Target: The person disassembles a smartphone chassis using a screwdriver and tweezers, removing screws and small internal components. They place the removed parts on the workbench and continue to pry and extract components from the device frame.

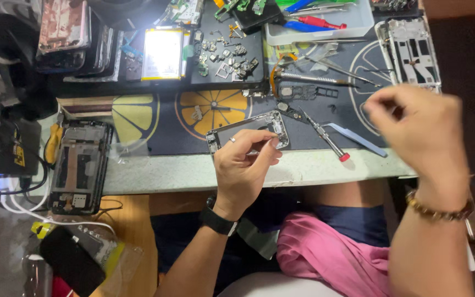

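Frame (pixel 247 130) of a stripped phone is found at the near edge of the dark work mat (pixel 166 144), lying flat with its long axis running left to right and tilted slightly, the right end farther from the person. The left hand (pixel 244 168) is placed directly at the near long side of this frame: the fingers (pixel 265 147) are curled over its near edge and right corner and appear to touch it, so the frame lies just ahead of and partly under the fingertips. The hand is half closed, thumb brought toward the forefinger; whether a small part is pinched between them cannot be told. A ring is worn on one finger and a black watch (pixel 218 220) on the wrist. The right hand (pixel 421 129) is raised well to the right of the frame, blurred, with fingers bunched loosely; nothing can be confirmed in its grip. The left hand is therefore much the nearer to the frame. Between the frame and the right hand, a screwdriver (pixel 326 137) with a red cap and a pair of tweezers (pixel 358 139) lie on the mat, both angled toward the near right. A second opened phone (pixel 78 168) rests well apart at the left.
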